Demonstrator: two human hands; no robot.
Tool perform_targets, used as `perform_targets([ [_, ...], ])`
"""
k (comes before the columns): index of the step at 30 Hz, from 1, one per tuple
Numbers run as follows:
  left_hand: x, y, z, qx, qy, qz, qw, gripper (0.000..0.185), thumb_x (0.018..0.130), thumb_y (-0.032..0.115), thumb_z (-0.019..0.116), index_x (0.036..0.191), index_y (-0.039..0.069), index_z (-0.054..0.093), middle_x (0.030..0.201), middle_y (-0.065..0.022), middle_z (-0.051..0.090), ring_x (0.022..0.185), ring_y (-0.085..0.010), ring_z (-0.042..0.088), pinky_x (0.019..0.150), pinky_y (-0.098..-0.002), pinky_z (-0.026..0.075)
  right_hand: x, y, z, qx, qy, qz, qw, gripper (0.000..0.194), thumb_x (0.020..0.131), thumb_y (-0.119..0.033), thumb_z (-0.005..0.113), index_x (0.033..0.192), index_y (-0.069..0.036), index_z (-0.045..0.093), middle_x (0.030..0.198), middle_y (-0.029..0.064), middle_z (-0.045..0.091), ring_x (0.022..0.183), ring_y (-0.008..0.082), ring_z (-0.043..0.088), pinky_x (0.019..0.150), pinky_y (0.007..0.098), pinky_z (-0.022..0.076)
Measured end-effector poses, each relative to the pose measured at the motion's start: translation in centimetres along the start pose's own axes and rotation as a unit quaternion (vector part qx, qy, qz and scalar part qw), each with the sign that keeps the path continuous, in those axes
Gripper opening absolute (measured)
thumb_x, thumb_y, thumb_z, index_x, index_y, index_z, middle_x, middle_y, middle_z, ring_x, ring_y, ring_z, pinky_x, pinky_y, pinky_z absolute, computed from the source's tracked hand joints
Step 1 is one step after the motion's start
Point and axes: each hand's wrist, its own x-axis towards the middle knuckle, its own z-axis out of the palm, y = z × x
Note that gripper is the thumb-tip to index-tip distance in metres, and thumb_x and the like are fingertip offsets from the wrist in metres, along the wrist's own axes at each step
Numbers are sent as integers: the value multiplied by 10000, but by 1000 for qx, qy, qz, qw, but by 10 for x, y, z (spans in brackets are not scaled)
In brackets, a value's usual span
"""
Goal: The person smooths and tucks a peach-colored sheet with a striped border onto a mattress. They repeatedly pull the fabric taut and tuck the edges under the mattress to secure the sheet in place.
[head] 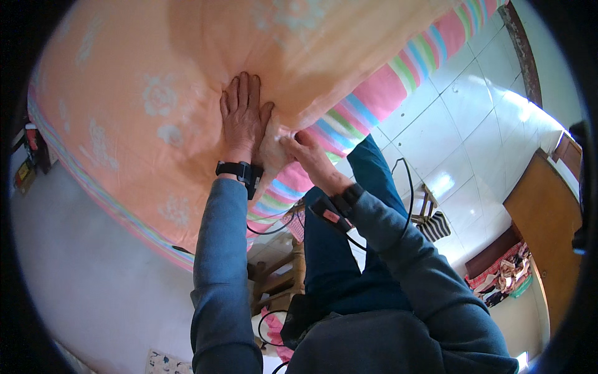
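An orange floral cloth cover (187, 65) spreads over a bed-like surface in front of me. Its side shows pink, blue, green and white striped fabric (380, 96). My left hand (243, 117) presses flat on the cover, palm down, holding nothing, the thumb spread away from the fingers. Close by on the right, my right hand (310, 152) pinches a bunched fold at the cover's edge, just above the stripes. Its fingertips are partly hidden by the fabric. Each wrist wears a black strap with a small box.
A black cable (411, 187) loops beside my right forearm. Beneath the striped side stands wooden furniture (285, 276). White floor tiles (448, 117) extend to the right, with a small stool (425, 205) bearing striped cloth. Farther right are a wooden panel (544, 219) and a pile of cloths (507, 273).
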Motion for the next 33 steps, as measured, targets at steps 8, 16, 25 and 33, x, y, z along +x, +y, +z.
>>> perform_targets([
  [8, 2, -3, -5, 5, -8, 15, 1000, 574, 893, 388, 453, 1366, 76, 361, 1411, -127, 354, 1312, -291, 284, 1063, -492, 210, 10, 6, -6, -114, 88, 14, 989, 250, 918, -151, 521, 1095, 19, 568, 946, 27, 609, 864, 130, 553, 775, 271, 458],
  [16, 33, 33, -28, -40, 100, -27, 994, 578, 868, 390, 489, 1353, 94, 381, 1403, -79, 377, 1305, -276, 307, 1061, -517, 208, -5, 19, -16, -80, 120, 16, 990, 139, 918, -109, 490, 981, -3, 554, 834, 54, 601, 654, 136, 588, 524, 258, 491],
  [25, 77, 44, 2, -16, 24, 82, 996, 591, 900, 359, 424, 1394, 57, 305, 1431, -168, 311, 1315, -319, 289, 1089, -461, 187, -9, 14, -22, -52, 83, 18, 995, 243, 920, -173, 536, 1092, -2, 545, 932, 13, 590, 831, 95, 528, 753, 257, 457],
  [33, 76, 40, 8, -30, 15, 88, 996, 593, 881, 364, 456, 1382, 69, 338, 1429, -157, 322, 1314, -312, 282, 1082, -463, 189, 25, -46, -27, -5, 95, -66, 993, 294, 912, -197, 560, 1126, 2, 532, 986, 4, 562, 875, 82, 491, 779, 242, 427],
])
